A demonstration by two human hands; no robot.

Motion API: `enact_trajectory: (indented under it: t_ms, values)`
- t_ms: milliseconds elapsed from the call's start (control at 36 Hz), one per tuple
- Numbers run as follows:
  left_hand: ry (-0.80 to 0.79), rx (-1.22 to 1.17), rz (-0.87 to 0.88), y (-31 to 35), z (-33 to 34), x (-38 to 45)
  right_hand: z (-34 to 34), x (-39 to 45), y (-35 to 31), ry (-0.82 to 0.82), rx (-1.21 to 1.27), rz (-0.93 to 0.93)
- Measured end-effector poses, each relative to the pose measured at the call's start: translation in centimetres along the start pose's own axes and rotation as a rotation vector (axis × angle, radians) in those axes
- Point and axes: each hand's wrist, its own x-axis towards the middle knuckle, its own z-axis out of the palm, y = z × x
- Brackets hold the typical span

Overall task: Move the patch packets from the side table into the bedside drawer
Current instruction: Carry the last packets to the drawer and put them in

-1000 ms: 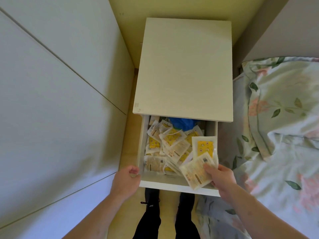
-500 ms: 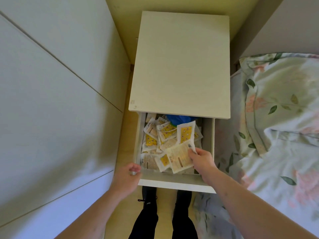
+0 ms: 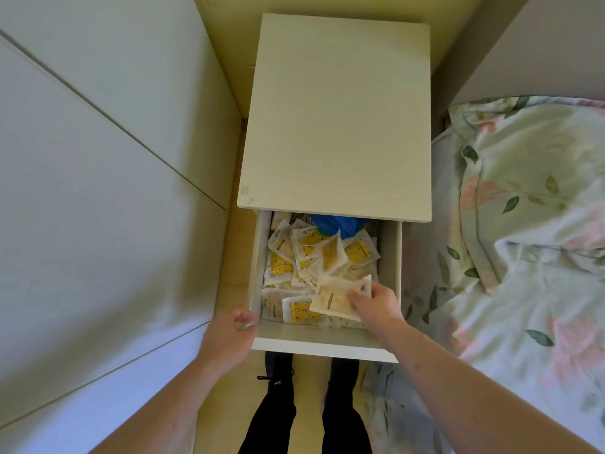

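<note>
In the head view our right hand (image 3: 376,304) pinches a pale patch packet (image 3: 339,298) low inside the bedside drawer (image 3: 322,344); our left hand (image 3: 229,335) curls on its front corner. The side table top (image 3: 337,119) shows bare, so we judge this nearly done

A bedroom in a home. A white bedside table (image 3: 340,119) stands beside a bed (image 3: 523,257) with flowered bedding, between pale walls.

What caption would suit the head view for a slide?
Right hand lowers patch packets into the open bedside drawer while left hand grips its front corner.
</note>
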Motion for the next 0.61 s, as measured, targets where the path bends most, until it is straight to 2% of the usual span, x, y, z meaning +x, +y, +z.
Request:
enact_trajectory:
  t_ms: [83,139,250,333,444,500,556,611]
  values:
    - [0.004,0.008,-0.001,-0.2,0.1,-0.2,0.0,0.1,0.8,0.087,-0.051,0.046]
    - [0.014,0.019,-0.004,-0.4,0.0,-0.1,0.0,0.0,1.2,0.124,0.019,0.061]
    - [0.032,0.043,-0.035,-1.3,0.0,0.0,-0.1,-0.4,1.7,0.031,0.191,0.07]
    - [0.039,0.074,-0.078,-2.1,0.1,0.1,-0.6,-0.6,2.7,0.039,0.045,0.047]
    - [0.001,0.113,-0.158,-2.7,0.4,0.1,-1.8,-1.6,5.5,0.237,-0.292,-0.027]
    - [-0.021,0.113,-0.17,-2.5,0.5,0.2,-2.3,-2.1,6.9,0.305,-0.419,-0.006]
    - [-0.042,0.084,-0.226,-2.1,0.5,0.4,-2.6,-2.4,8.1,0.303,-0.447,0.109]
    - [-0.072,0.055,-0.304,-1.7,0.4,0.5,-3.0,-2.5,8.7,0.218,-0.328,0.275]
